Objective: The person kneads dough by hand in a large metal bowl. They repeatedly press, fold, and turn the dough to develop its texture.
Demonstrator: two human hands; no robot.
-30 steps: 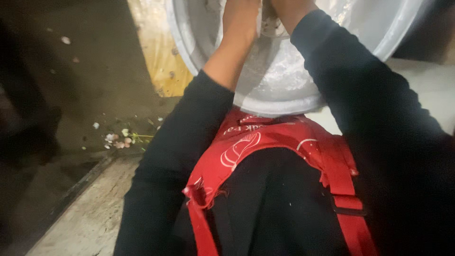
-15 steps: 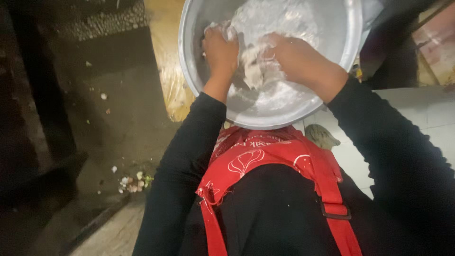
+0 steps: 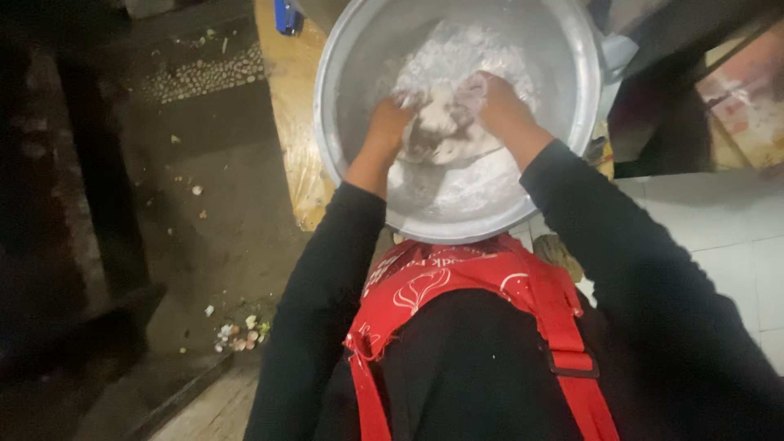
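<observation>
Big metal basin (image 3: pixel 343 122) sits on the wooden table (image 3: pixel 290 122) at its near edge, tight vs the red apron (image 3: pixel 457 278) — prob. so both arms reach in. Left hand (image 3: pixel 388 122) & right hand (image 3: pixel 498 102) are sunk in the white dough mass (image 3: pixel 449 122) mid-basin — fingers curled, gripping clumps of it.

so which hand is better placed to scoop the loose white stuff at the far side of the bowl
Probably the right hand: it lies further into the metal bowl, against the white mass; the left hand sits nearer the near side.
</observation>
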